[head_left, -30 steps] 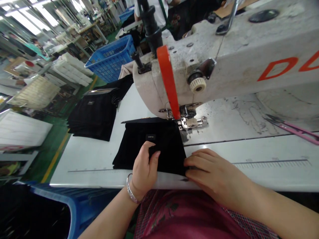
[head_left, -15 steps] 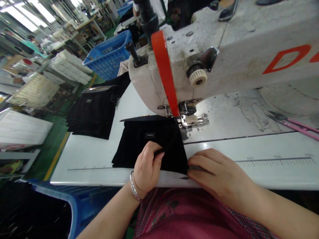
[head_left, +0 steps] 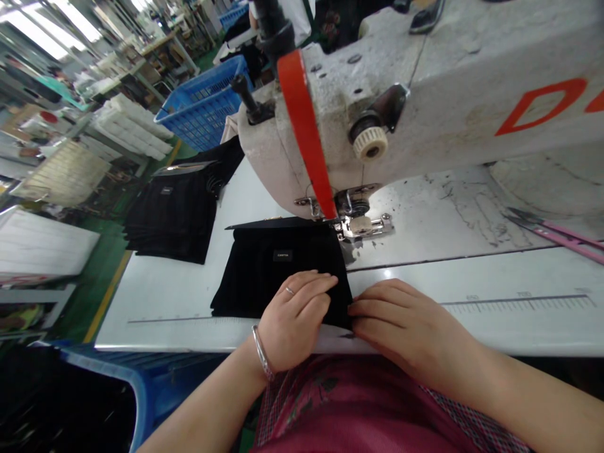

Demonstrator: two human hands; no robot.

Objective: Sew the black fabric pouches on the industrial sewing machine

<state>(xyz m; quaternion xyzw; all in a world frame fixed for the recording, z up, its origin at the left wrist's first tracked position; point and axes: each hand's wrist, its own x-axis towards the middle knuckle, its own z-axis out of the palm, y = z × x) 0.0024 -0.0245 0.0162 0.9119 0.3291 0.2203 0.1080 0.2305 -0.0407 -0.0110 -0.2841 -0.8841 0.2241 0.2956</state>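
A black fabric piece (head_left: 252, 277) with a small label (head_left: 282, 255) lies on the white sewing table (head_left: 155, 296). Its upper right corner is at the presser foot (head_left: 359, 226) of the sewing machine (head_left: 453, 94). My left hand (head_left: 299, 314) rests on the fabric with fingers stretched toward its right side; a bracelet and a ring show on it. At the fabric's lower right corner, my right hand (head_left: 401, 321) has its fingers closed on the edge; the thumb is hidden.
Pink-handled scissors (head_left: 557, 234) lie on the right of the machine bed. A stack of similar black pieces (head_left: 172, 211) sits at the table's left edge. One blue basket (head_left: 202, 100) stands behind it, and a blue bin (head_left: 136, 384) with dark material is lower left.
My left hand has gone from pinching the fabric to lying flat, its fingers reaching further right. My right hand stays at the corner, shifted slightly left. The fabric has barely moved.
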